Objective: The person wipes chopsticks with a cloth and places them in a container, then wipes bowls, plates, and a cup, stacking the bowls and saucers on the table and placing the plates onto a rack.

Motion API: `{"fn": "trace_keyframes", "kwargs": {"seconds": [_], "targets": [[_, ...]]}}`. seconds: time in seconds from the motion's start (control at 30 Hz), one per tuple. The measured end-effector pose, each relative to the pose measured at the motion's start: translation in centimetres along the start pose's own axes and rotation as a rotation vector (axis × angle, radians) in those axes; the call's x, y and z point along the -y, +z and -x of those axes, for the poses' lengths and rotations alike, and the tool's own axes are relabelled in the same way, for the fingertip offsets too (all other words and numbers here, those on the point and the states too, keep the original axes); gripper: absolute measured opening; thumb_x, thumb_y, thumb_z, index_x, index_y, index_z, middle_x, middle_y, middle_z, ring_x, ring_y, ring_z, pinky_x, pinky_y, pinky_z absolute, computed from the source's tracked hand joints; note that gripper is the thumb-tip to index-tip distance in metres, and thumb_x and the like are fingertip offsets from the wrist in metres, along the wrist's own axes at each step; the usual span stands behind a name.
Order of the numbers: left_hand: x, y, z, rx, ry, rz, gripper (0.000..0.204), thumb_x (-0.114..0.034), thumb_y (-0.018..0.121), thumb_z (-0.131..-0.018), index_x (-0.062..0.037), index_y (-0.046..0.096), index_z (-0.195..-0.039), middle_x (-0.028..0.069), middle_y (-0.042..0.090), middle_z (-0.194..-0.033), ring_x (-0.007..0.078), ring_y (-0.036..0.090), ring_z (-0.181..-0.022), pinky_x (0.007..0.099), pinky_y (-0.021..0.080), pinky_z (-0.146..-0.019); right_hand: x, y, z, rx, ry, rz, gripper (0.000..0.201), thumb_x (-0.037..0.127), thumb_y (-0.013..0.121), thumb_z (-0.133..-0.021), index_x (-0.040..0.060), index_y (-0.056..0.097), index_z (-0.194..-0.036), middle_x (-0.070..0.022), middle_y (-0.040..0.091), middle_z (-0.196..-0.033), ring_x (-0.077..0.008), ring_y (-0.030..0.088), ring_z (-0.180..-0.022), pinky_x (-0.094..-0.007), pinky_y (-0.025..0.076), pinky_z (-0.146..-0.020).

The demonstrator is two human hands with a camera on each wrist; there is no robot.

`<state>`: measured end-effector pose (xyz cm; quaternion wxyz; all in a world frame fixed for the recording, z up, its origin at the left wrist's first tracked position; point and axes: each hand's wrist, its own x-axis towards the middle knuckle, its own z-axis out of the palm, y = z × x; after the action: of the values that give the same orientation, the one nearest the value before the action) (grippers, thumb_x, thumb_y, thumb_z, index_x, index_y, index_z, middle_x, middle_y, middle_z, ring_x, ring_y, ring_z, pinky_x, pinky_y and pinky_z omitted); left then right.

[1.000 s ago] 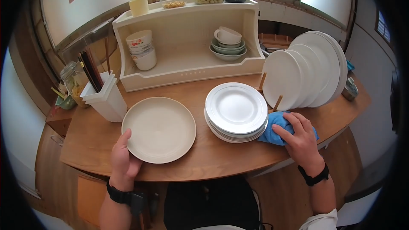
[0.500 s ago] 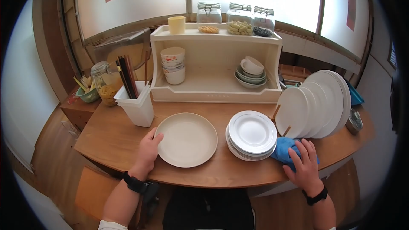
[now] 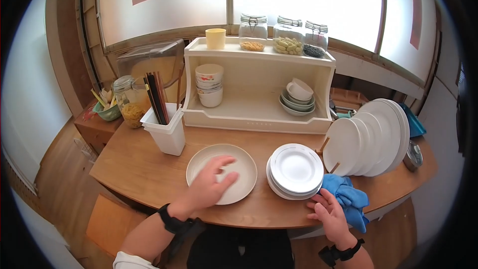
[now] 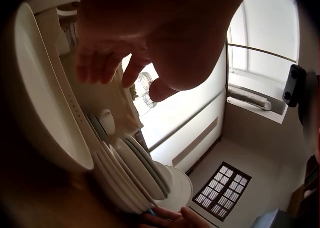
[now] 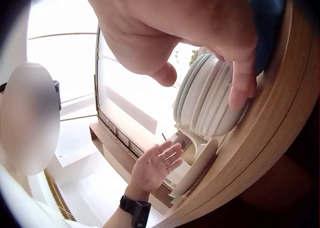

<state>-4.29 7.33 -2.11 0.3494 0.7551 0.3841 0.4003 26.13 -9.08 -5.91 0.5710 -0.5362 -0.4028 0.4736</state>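
Observation:
A large beige plate (image 3: 240, 187) lies on the wooden table, and my left hand (image 3: 211, 183) hovers above it with fingers spread, holding nothing. To its right stands a stack of white plates (image 3: 298, 168). My right hand (image 3: 330, 215) is at the stack's lower right edge, fingers loosely bent and apart; whether the fingertips touch the plates cannot be told. Beside that hand a crumpled blue cloth (image 3: 348, 199) hangs over the table's front edge. In the right wrist view the fingers (image 5: 242, 83) pass in front of the stacked plates (image 5: 205, 95).
White plates (image 3: 343, 144) stand upright in a rack with wooden pegs at the right. Behind is a cream shelf (image 3: 259, 125) with bowls, a cup and glass jars. A white holder (image 3: 169, 137) with chopsticks stands at the left, near a jar of pasta (image 3: 132, 112).
My left hand has let go of the beige plate's rim and moved right, over the plate. My right hand has left the blue cloth and moved left to the stack's edge.

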Motion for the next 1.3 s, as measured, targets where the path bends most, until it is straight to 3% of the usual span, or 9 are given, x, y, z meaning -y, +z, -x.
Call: {"fn": "trace_keyframes", "kwargs": {"seconds": [0.07, 0.27, 0.4, 0.47, 0.6, 0.8, 0.97, 1.23, 1.3], "targets": [[-1.0, 1.4, -1.2, 0.253, -0.104, 0.185, 0.047, -0.025, 0.061, -0.093, 0.0018, 0.05, -0.129, 0.0159, 0.051, -0.132, 0.0226, 0.049, -0.122, 0.0349, 0.041, -0.102, 0.4, 0.7, -0.6, -0.005, 0.014, -0.035, 0.07, 0.018, 0.057, -0.096, -0.0013, 0.013, -0.147, -0.0178, 0.046, -0.133, -0.0259, 0.054, -0.115, -0.0355, 0.054, -0.085], [-3.8, 5.3, -4.5, 0.363, -0.144, 0.443, 0.055, -0.028, 0.059, -0.095, 0.0074, 0.042, -0.134, 0.0178, 0.051, -0.131, 0.0239, 0.049, -0.123, 0.0328, 0.04, -0.103, 1.3, 1.3, -3.0, -0.029, 0.073, -0.157, 0.073, 0.03, 0.048, -0.099, 0.0025, 0.003, -0.149, -0.016, 0.045, -0.136, -0.0285, 0.054, -0.117, -0.0393, 0.056, -0.083], [-0.9, 7.9, -6.3, 0.36, -0.08, 0.404, 0.062, -0.034, 0.057, -0.096, 0.0073, 0.038, -0.137, 0.0199, 0.05, -0.133, 0.0257, 0.048, -0.124, 0.0342, 0.038, -0.104, 1.8, 1.3, -4.0, 0.008, 0.093, -0.211, 0.066, 0.04, 0.04, -0.101, 0.008, 0.009, -0.15, -0.013, 0.047, -0.135, -0.0272, 0.055, -0.116, -0.0404, 0.056, -0.082], [-1.1, 8.0, -6.6, 0.341, -0.086, 0.201, 0.067, -0.04, 0.054, -0.096, 0.0073, 0.035, -0.139, 0.0204, 0.05, -0.133, 0.0254, 0.049, -0.123, 0.0355, 0.038, -0.104, 2.6, 1.6, -4.5, 0.031, 0.105, -0.21, 0.064, 0.04, 0.039, -0.101, 0.0092, 0.011, -0.149, -0.0129, 0.047, -0.135, -0.0263, 0.056, -0.116, -0.0403, 0.056, -0.082], [-0.9, 8.8, -7.5, 0.387, -0.188, 0.311, 0.07, -0.044, 0.052, -0.096, 0.0071, 0.033, -0.139, 0.0207, 0.05, -0.133, 0.0248, 0.049, -0.121, 0.0355, 0.038, -0.102, 3.7, 2.3, -5.9, 0.062, 0.145, -0.174, 0.058, 0.038, 0.038, -0.102, 0.0116, 0.017, -0.148, -0.0119, 0.047, -0.135, -0.0247, 0.058, -0.114, -0.0395, 0.056, -0.082], [0.8, 10.3, -8.6, 0.413, -0.141, 0.398, 0.065, -0.037, 0.052, -0.096, 0.0069, 0.033, -0.139, 0.0209, 0.052, -0.13, 0.0256, 0.05, -0.119, 0.0344, 0.039, -0.101, 3.4, 2.2, -7.1, 0.063, 0.139, -0.056, 0.053, 0.029, 0.039, -0.102, 0.0101, 0.02, -0.148, -0.0112, 0.047, -0.134, -0.0226, 0.057, -0.113, -0.0382, 0.056, -0.082], [-0.6, 10.0, -8.6, 0.333, -0.132, 0.13, 0.062, -0.027, 0.051, -0.093, 0.0098, 0.031, -0.139, 0.0292, 0.045, -0.134, 0.0368, 0.043, -0.128, 0.0401, 0.034, -0.106, 3.3, 2.4, -7.0, 0.053, 0.125, -0.018, 0.051, 0.024, 0.041, -0.102, 0.0077, 0.023, -0.147, -0.0115, 0.048, -0.132, -0.0217, 0.057, -0.112, -0.037, 0.056, -0.083], [-1.5, 9.0, -7.8, 0.277, -0.046, 0.033, 0.063, -0.027, 0.049, -0.093, 0.0112, 0.029, -0.139, 0.0328, 0.04, -0.135, 0.0417, 0.038, -0.129, 0.0419, 0.029, -0.109, 4.7, 2.7, -7.0, 0.04, 0.138, 0.002, 0.051, 0.024, 0.044, -0.101, 0.0052, 0.025, -0.145, -0.0104, 0.049, -0.13, -0.0181, 0.055, -0.111, -0.033, 0.055, -0.084], [-2.2, 7.9, -7.6, 0.247, -0.011, -0.006, 0.062, -0.027, 0.049, -0.093, 0.0112, 0.029, -0.138, 0.0331, 0.04, -0.135, 0.0423, 0.038, -0.128, 0.0422, 0.029, -0.109, 4.9, 2.7, -7.3, 0.112, -0.002, 0.221, 0.05, 0.024, 0.046, -0.101, 0.0036, 0.027, -0.144, -0.0092, 0.049, -0.128, -0.0133, 0.052, -0.11, -0.0288, 0.052, -0.083]]}}
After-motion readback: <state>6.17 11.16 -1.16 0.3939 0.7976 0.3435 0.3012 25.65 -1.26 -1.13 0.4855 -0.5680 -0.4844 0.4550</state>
